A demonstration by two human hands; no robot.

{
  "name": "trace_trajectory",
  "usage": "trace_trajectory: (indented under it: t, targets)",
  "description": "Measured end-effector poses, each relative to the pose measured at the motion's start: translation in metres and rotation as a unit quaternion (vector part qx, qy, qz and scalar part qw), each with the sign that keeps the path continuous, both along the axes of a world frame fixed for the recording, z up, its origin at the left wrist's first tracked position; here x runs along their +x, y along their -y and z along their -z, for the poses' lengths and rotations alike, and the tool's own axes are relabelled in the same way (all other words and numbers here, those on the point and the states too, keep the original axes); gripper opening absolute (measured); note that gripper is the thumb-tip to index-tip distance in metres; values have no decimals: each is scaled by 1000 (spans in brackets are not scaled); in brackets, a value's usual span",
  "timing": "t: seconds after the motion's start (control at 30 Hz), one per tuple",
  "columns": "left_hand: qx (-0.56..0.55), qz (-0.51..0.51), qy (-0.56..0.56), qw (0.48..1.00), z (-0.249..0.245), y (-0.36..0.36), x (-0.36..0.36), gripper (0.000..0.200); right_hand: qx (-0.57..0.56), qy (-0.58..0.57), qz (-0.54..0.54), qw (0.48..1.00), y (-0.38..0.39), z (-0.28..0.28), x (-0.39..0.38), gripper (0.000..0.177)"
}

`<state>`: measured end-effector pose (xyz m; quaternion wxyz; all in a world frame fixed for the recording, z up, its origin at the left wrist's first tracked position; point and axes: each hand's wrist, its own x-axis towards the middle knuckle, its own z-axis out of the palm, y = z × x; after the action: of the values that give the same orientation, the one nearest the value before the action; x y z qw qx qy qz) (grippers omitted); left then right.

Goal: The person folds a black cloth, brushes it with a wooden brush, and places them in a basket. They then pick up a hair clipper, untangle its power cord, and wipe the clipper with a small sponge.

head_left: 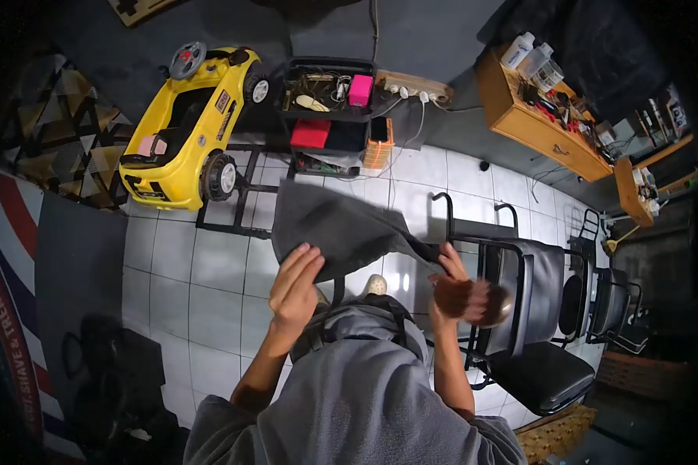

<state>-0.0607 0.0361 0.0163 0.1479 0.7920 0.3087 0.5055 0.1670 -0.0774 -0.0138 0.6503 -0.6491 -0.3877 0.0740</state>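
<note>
A yellow toy car (pixel 203 132) is standing at upper left. Near centre, our left hand (pixel 293 288) is resting near-straight fingers on a grey cloth (pixel 333 226); we cannot tell whether it is gripping. Right of centre, our curled right hand (pixel 449 271) is pinching the cloth's right end and holding a blurred brown tool (pixel 485 304). A black chair (pixel 547 376) is standing at lower right.

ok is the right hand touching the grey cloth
Touching: the head view shows the narrow end of the grey cloth running up to the right hand, with its fingers closed on the edge and no gap between.
</note>
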Motion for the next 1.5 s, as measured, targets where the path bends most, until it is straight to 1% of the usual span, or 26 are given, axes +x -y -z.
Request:
trace_trajectory:
  t: [0.03, 0.1, 0.13, 0.17, 0.2, 0.23, 0.33, 0.43, 0.53, 0.6, 0.63, 0.7, 0.77, 0.8, 0.83, 0.87, 0.9, 0.97, 1.0, 1.07, 1.17, 1.23, 1.3, 1.37, 1.43, 1.5]
  targets:
    - [-18, 12, 2, 1000, 14, 3, 1, 33, -19, -6, -25, 999, 5, 9, 4, 20]
    - [-244, 67, -100, 962, 61, 4, -6, 31, -158, 84, -84, 980, 5, 25, 7, 28]
    - [-288, 95, -171, 937, 91, 7, -18, 29, -358, 42, -118, 925, 15, 50, 17, 30]
    - [-319, 100, -230, 914, 109, 12, -31, 30, -341, 61, -127, 929, 22, 78, 20, 6]
    - [-347, 105, -288, 887, 112, 13, -39, 30, -392, 154, -102, 901, 25, 82, 18, 6]
    - [-371, 109, -345, 855, 116, 11, -41, 30, -415, 106, -98, 898, 31, 84, 16, 5]
    - [-416, 38, -251, 873, 93, 6, -27, 30, -389, 68, -111, 912, 32, 75, 18, 10]
    - [-247, -11, -78, 966, 69, -9, 1, 32, -313, 58, -73, 945, 19, 64, 26, 23]
    - [-110, -9, -23, 994, 18, -17, 19, 32, -128, -24, -45, 990, 8, 30, 23, 28]
    - [-21, -7, 2, 1000, -14, -10, 21, 29, -90, 53, -62, 993, 9, -10, 19, 31]
    - [20, -4, 17, 1000, -20, -6, 20, 28, -122, 172, -38, 977, 12, -39, 17, 29]
    - [86, -18, 38, 995, -9, 4, 15, 26, -56, 148, 4, 987, 17, -45, 11, 27]
    - [47, -39, 2, 998, 8, 11, 16, 32, -71, 193, 35, 978, 13, -27, 6, 25]
    - [-58, -5, -43, 997, 20, 10, 16, 36, -118, 204, -30, 971, 15, -10, 11, 27]
    - [-161, 29, -88, 983, 38, 8, 15, 40, -162, 215, -96, 958, 16, 11, 17, 30]
    - [-310, 78, -263, 910, 87, 10, -8, 43, -260, 189, -100, 942, 21, 33, 18, 33]
    - [-365, 141, -326, 861, 94, 10, -22, 42, -357, 160, -105, 914, 32, 50, 14, 38]
    - [-456, 252, -435, 734, 97, 3, -36, 40, -414, 150, -132, 888, 46, 71, 14, 33]
    - [-466, 233, -408, 750, 91, 0, -36, 40, -443, 143, -144, 873, 46, 70, 13, 30]
    - [-489, 198, -353, 773, 79, 4, -38, 40, -427, 120, -112, 889, 48, 70, 12, 38]
    - [-350, 76, -193, 914, 70, 2, -25, 41, -352, 78, -71, 930, 33, 44, 12, 42]
    - [-270, 56, -90, 957, 29, -2, -5, 39, -242, 53, -51, 968, 28, 27, 16, 38]
    - [-182, 95, -43, 978, -6, -2, 6, 37, -83, 12, -53, 995, 20, 3, 13, 31]
    - [-56, 103, -3, 993, -15, 1, 10, 39, -94, 161, -5, 983, 21, -33, 7, 29]
    - [-10, 69, 42, 997, -7, 8, 14, 42, -74, 146, 1, 987, 25, -35, 8, 28]
    - [-104, 63, -5, 993, -1, 12, 12, 43, -77, 192, -50, 977, 23, -23, 10, 29]
